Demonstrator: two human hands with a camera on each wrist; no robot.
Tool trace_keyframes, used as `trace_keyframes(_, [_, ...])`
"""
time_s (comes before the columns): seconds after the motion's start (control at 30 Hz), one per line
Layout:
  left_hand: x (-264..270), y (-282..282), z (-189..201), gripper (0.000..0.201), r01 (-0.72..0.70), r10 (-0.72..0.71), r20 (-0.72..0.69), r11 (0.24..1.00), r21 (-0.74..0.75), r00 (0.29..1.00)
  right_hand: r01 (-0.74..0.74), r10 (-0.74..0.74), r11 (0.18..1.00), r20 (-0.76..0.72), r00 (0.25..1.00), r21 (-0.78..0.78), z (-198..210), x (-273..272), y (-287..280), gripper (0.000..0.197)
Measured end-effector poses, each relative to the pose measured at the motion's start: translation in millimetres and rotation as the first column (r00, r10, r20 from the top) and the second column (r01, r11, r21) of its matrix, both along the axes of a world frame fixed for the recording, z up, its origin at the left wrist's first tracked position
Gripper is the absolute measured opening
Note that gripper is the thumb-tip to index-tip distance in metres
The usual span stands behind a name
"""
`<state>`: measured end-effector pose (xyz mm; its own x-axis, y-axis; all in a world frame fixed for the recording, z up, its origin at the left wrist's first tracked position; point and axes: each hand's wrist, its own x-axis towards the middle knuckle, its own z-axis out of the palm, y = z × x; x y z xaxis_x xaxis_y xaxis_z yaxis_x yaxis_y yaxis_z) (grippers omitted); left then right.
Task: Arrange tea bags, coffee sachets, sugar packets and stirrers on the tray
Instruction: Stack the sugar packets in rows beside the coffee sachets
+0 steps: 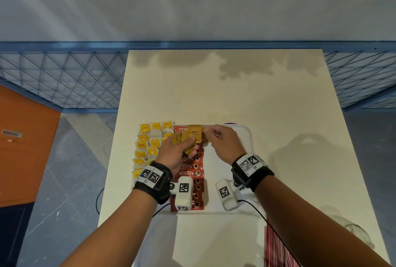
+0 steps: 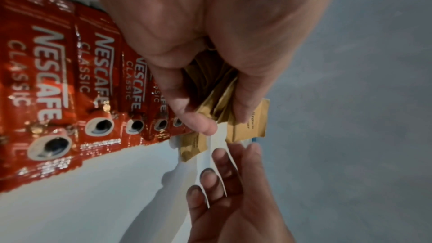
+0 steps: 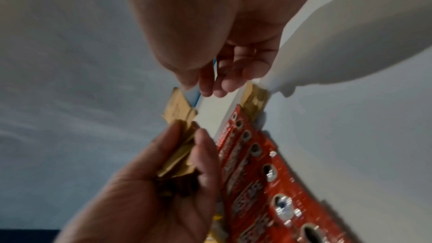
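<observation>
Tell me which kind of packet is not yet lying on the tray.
The brown sugar packets: the left hand holds them, while tea bags and coffee sachets lie in rows.

The cream surface (image 1: 246, 95) carries dark blotchy shadows along its far edge. Behind the surface runs a blue wire-mesh fence (image 1: 64, 78), which continues past both of its sides, and above the fence rises a pale grey wall (image 1: 192, 3). Left of the surface lies grey floor (image 1: 70, 176) with an orange cabinet (image 1: 23, 144) at its left, and a black cable (image 1: 257, 211) trails across the near part of the surface.
</observation>
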<state>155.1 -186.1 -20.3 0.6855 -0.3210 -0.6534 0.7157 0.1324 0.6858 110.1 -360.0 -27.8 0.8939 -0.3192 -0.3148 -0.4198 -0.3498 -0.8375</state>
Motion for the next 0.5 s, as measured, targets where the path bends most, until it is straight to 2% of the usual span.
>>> trace_keyframes(0.07, [-0.9, -1.6, -1.0, 0.026, 0.024, -0.024, 0.003, 1.000, 0.009, 1.000, 0.004, -0.007, 0.993, 0.028, 1.000, 0.115, 3.2, -4.1, 4.3, 0.019])
trace_keyframes(0.13, [-2.1, -3.8, -0.8, 0.034, 0.065, -0.065, 0.018, 0.998, 0.013, 0.998, 0.012, -0.018, 0.991, 0.048, 0.999, 0.131, 2.2, -6.5, 6.1, 0.015])
trace_keyframes(0.3, [-1.7, -7.3, 2.0, 0.031, 0.080, -0.080, 0.014, 0.997, -0.010, 0.997, 0.042, -0.044, 0.998, 0.050, 0.998, 0.053, -1.2, -5.4, -1.6, 0.013])
trace_keyframes(0.43, [2.8, -6.2, 4.7, 0.011, 0.031, -0.031, -0.013, 0.999, -0.013, 0.999, 0.096, -0.096, 0.993, -0.003, 0.995, -0.064, -2.8, -0.4, -21.5, 0.017])
trace_keyframes(0.5, [4.2, -4.3, 5.9, 0.008, 0.019, -0.019, -0.023, 1.000, -0.021, 1.000, 0.109, -0.116, 0.980, -0.030, 0.993, -0.169, -4.9, 0.3, -31.1, 0.017])
